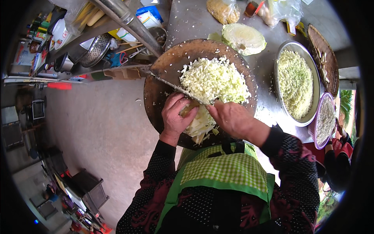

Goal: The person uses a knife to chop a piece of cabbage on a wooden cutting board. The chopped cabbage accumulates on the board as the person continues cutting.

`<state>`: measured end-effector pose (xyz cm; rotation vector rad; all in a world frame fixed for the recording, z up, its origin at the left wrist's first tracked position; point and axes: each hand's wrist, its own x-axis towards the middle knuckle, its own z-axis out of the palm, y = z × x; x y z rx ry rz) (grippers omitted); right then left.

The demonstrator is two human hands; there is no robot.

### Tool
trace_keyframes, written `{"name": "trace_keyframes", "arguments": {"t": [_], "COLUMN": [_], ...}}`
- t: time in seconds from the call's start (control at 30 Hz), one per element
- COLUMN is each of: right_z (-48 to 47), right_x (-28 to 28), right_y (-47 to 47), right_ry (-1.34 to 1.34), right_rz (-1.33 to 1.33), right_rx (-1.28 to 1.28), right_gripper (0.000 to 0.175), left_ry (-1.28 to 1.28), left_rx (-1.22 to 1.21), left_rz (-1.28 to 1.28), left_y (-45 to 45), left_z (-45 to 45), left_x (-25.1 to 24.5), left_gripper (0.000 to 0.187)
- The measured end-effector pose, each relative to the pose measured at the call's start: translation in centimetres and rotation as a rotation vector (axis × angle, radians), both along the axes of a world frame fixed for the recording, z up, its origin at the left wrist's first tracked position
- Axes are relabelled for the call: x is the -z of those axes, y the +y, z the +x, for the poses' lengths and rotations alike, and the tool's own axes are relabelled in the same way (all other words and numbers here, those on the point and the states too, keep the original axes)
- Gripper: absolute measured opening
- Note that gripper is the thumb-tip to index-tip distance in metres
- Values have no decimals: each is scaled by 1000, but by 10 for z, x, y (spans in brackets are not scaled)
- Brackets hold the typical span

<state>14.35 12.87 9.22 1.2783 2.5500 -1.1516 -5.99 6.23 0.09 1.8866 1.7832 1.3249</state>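
Note:
On a round wooden chopping block (171, 63), my right hand (233, 118) grips the handle of a knife (178, 88), whose blade reaches up and left across the block. My left hand (176, 115) presses on a piece of cabbage (200, 124) on the near side of the blade, thumb and fingers bent over it. Beyond the blade lies a heap of chopped cabbage (214, 80), with loose bits scattered around it. A cut cabbage half (244, 38) rests past the block's far edge, cut face up.
A metal basin (279, 90) of chopped cabbage stands on the steel table (190, 20) at right, beside a purple-rimmed basket (315, 137) and a woven tray (330, 58). Left of the block, a shelf holds a metal colander (98, 51). Another person (339, 163) is at the far right.

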Motion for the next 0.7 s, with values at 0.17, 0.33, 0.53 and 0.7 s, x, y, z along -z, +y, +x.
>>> {"name": "trace_keyframes", "arguments": {"t": [0.17, 0.33, 0.53, 0.7], "right_z": [-2, 11, -16, -3], "right_x": [17, -22, -2, 12], "right_y": [6, 10, 5, 12], "right_ry": [-5, -71, -172, 24], "right_rz": [-15, 13, -19, -81], "right_rx": [67, -66, -42, 77], "right_gripper": [49, 50, 50, 50], "left_ry": [36, 11, 6, 21], "left_rx": [1, 1, 1, 23], "left_rz": [34, 42, -24, 23], "left_y": [0, 1, -2, -1], "left_z": [-2, 0, 0, -3], "left_x": [-2, -4, -3, -8], "left_gripper": [29, 30, 28, 26]}}
